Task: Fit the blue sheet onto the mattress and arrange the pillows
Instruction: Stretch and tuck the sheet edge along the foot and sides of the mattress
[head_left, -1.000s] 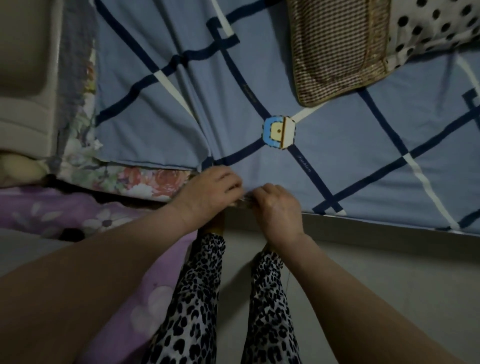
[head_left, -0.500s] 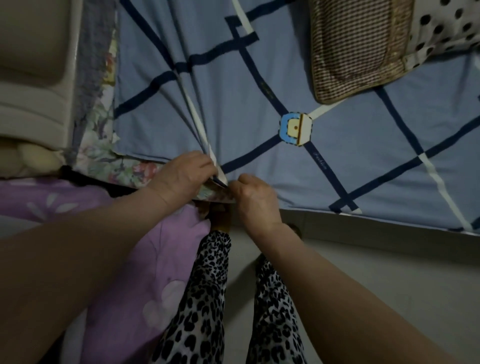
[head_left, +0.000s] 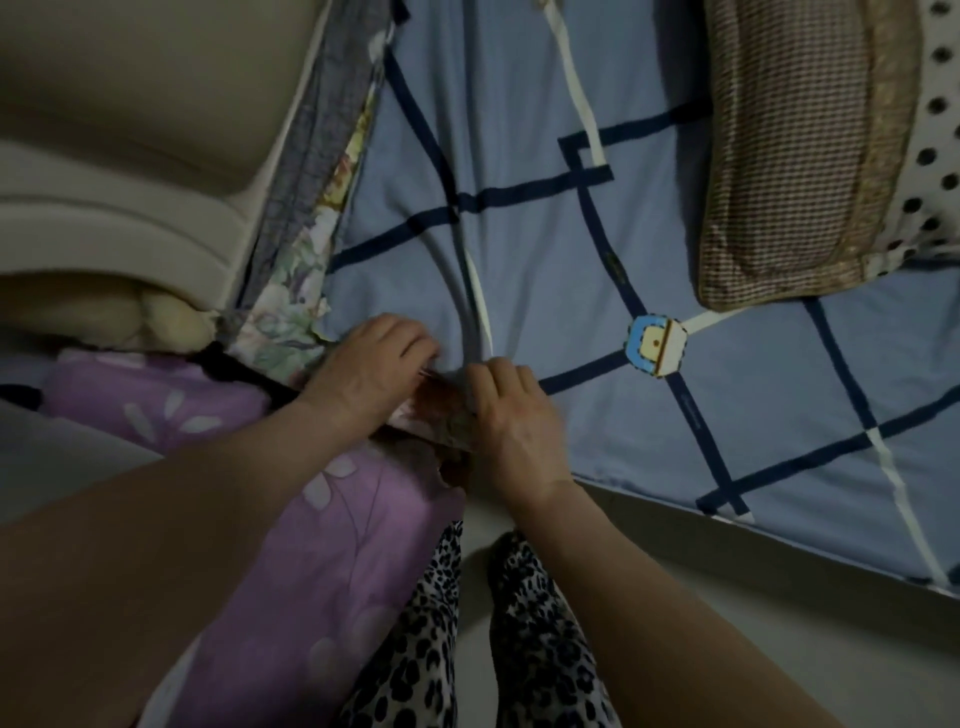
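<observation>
In the head view, both hands have slid left along the near bed edge compared with a second ago, toward the corner by the cream padded headboard (head_left: 119, 171). The left hand (head_left: 363, 374) and the right hand (head_left: 506, 415) sit close together, fingers curled and pinching the hem of the blue cotton sheet with navy and white crossing bands (head_left: 519, 234). Creases now run up the sheet from that grip, which were not there before, so the cloth is being drawn taut. My reading is that the corner is being worked next.

The sheet covers most of the bed, but the floral-printed mattress cover (head_left: 291, 322) still shows bare at the left corner. A brown checked pillow (head_left: 789, 156) lies at the upper right on a white black-dotted cloth (head_left: 935, 156), not yet arranged.

Below the edge lies pale floor (head_left: 727, 597). A lilac flower-print bedding bundle (head_left: 322, 545) sits beside the person's leopard-print trousers (head_left: 431, 649).
</observation>
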